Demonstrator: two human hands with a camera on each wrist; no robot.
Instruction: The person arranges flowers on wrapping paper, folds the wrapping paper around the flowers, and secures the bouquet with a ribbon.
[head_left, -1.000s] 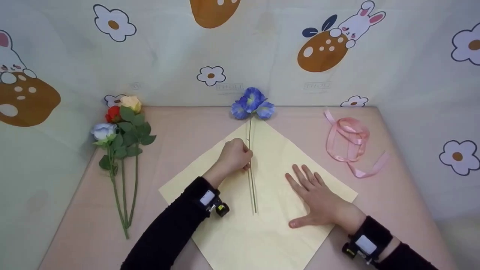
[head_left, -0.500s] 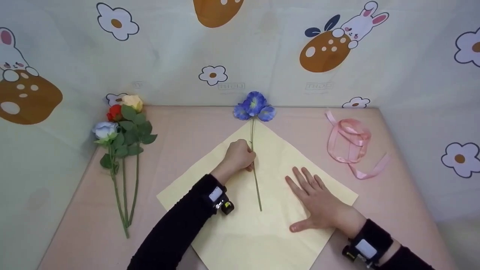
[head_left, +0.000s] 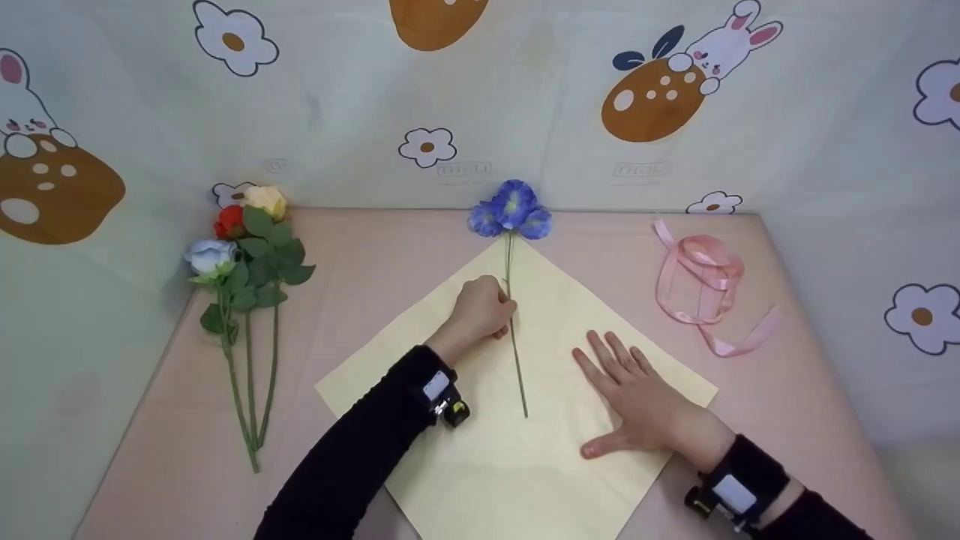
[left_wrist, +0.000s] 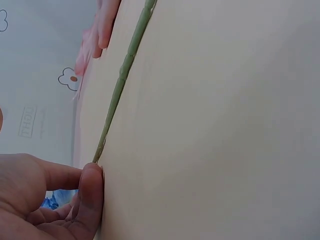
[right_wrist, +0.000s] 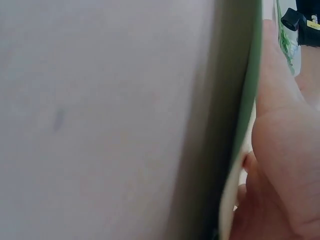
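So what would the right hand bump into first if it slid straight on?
Likely the blue-flowered stem, near where the left hand pinches it; its height above the paper is unclear.

The flower (head_left: 514,204) beyond the left hand (head_left: 478,309) is violet-blue, its stem (head_left: 519,367) green. Beneath both hands, the paper (head_left: 510,480) is plain pale yellow; the table (head_left: 360,247) around them is plain dusty pink. Out to the left hand's left, the roses (head_left: 229,223) are light blue, red and peach, with dark green leaves (head_left: 259,251). Beyond the right hand (head_left: 637,397), the ribbon (head_left: 703,247) is shiny pink. The sleeves (head_left: 337,442) behind both hands are black. Past the hands, the pale wall (head_left: 337,112) carries dark-outlined white blossoms with brown centres, white-spotted brown ovals and pink-eared white rabbits.
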